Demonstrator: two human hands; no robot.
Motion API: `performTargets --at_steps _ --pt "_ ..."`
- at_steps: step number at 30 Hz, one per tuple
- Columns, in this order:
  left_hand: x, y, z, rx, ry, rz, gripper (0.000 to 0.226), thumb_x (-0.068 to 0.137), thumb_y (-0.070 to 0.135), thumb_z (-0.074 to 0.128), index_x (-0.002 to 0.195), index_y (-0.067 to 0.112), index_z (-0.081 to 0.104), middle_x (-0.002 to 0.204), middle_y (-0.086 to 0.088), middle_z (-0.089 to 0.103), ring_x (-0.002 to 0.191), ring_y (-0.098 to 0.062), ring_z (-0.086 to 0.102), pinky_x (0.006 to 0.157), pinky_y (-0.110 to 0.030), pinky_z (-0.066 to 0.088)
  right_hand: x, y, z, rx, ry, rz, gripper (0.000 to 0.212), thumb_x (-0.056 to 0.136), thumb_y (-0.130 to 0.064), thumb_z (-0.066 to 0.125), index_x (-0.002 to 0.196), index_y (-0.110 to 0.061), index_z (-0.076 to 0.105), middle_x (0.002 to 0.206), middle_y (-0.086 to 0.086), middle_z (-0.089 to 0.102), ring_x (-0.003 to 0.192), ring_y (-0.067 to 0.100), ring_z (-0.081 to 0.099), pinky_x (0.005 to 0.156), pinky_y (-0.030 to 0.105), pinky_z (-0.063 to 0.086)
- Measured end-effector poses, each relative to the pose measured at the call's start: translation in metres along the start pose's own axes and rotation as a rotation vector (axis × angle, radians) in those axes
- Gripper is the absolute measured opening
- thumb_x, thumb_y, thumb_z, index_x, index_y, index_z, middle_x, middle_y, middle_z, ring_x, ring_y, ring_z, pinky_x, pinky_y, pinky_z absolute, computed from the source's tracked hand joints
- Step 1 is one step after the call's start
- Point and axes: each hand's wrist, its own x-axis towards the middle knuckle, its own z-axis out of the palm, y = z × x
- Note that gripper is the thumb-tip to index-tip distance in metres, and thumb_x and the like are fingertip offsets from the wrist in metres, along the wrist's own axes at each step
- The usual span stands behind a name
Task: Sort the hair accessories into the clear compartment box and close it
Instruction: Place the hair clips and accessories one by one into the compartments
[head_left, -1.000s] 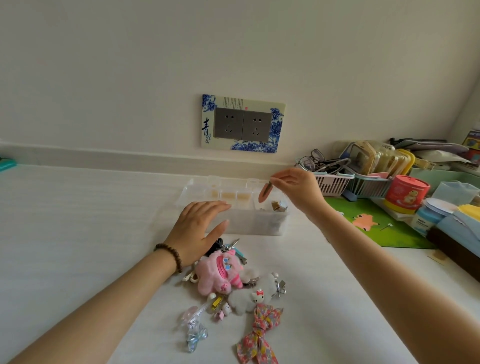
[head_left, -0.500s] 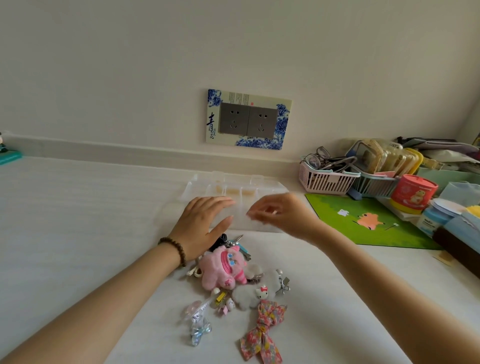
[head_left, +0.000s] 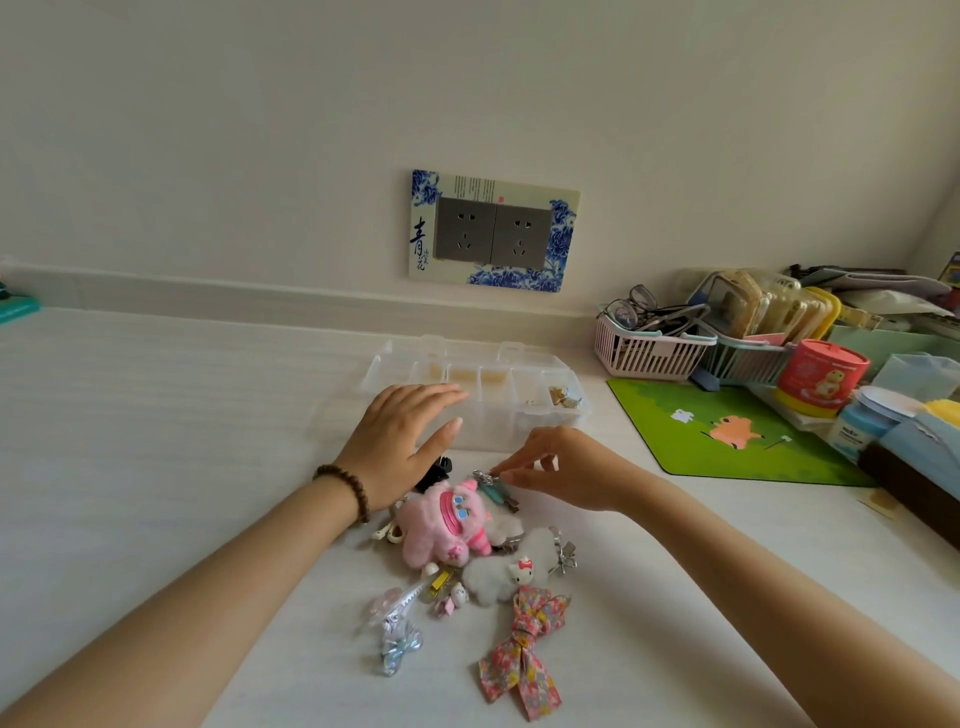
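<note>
Dropping from the clear box to the pile, our right hand pinches the next silvery clip; our left hand stays spread on the box

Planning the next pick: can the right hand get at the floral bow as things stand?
Probably yes. The bow lies uncovered at the pile's near edge, with bare table on its right. The right hand pinches a clip beside the plush, so it must drop that first.
</note>
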Motion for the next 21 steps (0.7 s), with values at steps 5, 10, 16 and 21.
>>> performTargets --at_steps 5,10,16,21 --pt "0.000 0.000 0.001 0.009 0.007 0.002 0.061 0.088 0.056 0.016 0.130 0.023 0.045 0.134 0.003 0.048 0.125 -0.012 0.037 0.106 -0.026 0.016 -0.008 0.006 -0.005 0.122 0.115 0.045 0.022 0.079 -0.037 0.069 0.093 -0.022 0.074 0.087 -0.002 0.065 0.067 0.004 0.049 0.066 0.027 0.047" --pt "-0.001 0.001 -0.001 0.005 0.000 -0.007 0.061 0.088 0.055 0.016 0.130 0.023 0.044 0.135 0.003 0.047 0.126 -0.013 0.037 0.106 -0.027 0.015 0.001 0.002 -0.001 0.130 0.008 0.021 0.028 0.078 -0.033 0.071 0.104 -0.024 0.071 0.083 -0.007 0.060 0.065 0.004 0.048 0.065 0.019 0.043" --pt "-0.001 0.001 0.000 0.008 0.002 -0.007 0.062 0.088 0.057 0.015 0.130 0.023 0.044 0.135 0.003 0.047 0.126 -0.012 0.037 0.106 -0.027 0.016 0.002 0.007 0.002 0.225 0.074 0.006 0.015 0.071 -0.029 0.078 0.083 -0.030 0.069 0.088 -0.004 0.065 0.066 0.007 0.046 0.066 0.028 0.046" --pt "0.000 0.001 0.000 0.006 0.007 -0.006 0.060 0.088 0.055 0.017 0.130 0.022 0.045 0.134 0.002 0.048 0.125 -0.013 0.037 0.106 -0.027 0.016 0.000 0.004 -0.003 0.310 0.113 -0.026 0.011 0.074 -0.021 0.076 0.080 -0.015 0.068 0.077 -0.006 0.068 0.065 0.005 0.057 0.062 0.019 0.047"
